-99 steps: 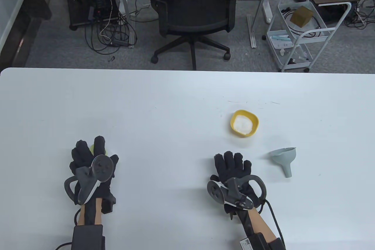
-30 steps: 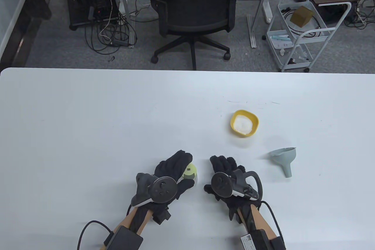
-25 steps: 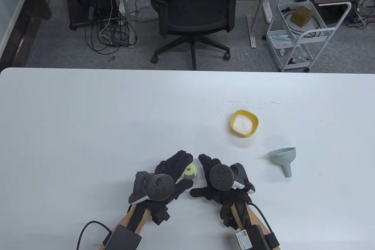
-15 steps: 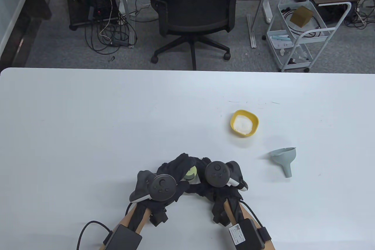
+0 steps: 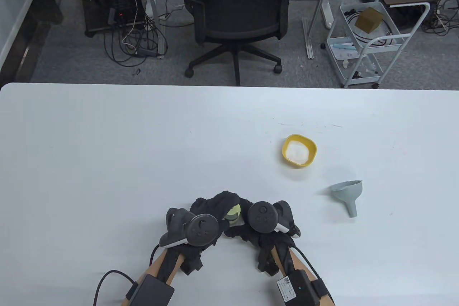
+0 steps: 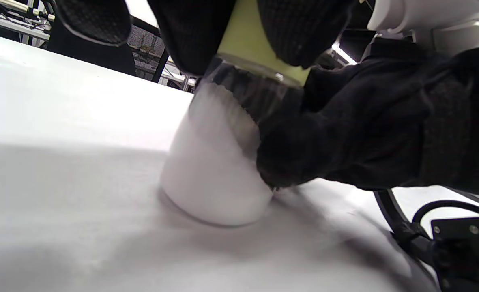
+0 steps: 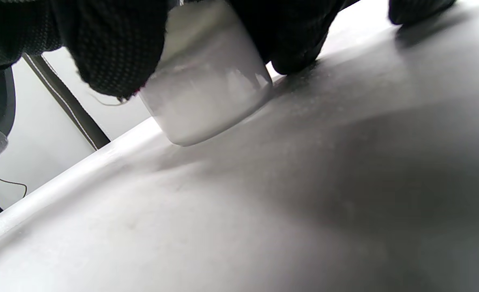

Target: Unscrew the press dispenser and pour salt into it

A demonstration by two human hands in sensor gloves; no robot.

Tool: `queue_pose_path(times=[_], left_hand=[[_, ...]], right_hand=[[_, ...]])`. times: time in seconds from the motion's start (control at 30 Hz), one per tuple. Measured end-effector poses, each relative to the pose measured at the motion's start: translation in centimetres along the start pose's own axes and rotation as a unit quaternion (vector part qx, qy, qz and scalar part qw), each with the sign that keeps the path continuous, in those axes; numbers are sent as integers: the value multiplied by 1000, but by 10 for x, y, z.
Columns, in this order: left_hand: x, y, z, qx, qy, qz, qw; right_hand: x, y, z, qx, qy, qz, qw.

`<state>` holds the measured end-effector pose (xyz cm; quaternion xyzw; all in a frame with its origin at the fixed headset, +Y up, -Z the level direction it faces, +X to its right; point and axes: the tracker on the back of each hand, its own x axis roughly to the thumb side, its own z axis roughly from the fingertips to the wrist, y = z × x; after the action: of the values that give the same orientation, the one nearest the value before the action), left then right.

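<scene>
White counter [image 5: 143, 148]; press dispenser [image 5: 233, 212] stood between my hands. Left hand [image 5: 204, 212] gripped its green cap [image 6: 251, 36], right hand [image 5: 258, 227] wrapped the clear body. Best: brace body, twist cap only.

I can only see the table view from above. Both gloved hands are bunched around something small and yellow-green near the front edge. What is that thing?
Observer: It is the press dispenser, a clear jar with a yellow-green cap. The left wrist view shows it standing on the table.
Operator: Is the jar empty?
Observer: No. The left wrist view shows white powder filling its lower part.
Operator: Which hand has the cap?
Observer: The left hand: its fingers wrap the cap in its own wrist view.
Operator: And the other hand?
Observer: The right hand holds the clear body, lower down, in the right wrist view.
</scene>
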<state>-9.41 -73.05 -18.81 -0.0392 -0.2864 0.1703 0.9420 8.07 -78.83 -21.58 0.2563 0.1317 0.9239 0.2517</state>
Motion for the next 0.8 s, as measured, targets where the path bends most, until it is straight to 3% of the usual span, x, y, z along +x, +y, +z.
queue_pose_path(times=[0.17, 0.37, 0.8], left_hand=[[-4, 8, -14, -84, 10, 24, 996], [-14, 7, -14, -66, 6, 74, 995], [-1, -3, -3, 22, 15, -28, 999]], right_hand=[[0, 0, 0, 1, 1, -2, 1000], [1, 0, 0, -2, 0, 5, 1000], [1, 1, 1, -14, 4, 13, 1000]])
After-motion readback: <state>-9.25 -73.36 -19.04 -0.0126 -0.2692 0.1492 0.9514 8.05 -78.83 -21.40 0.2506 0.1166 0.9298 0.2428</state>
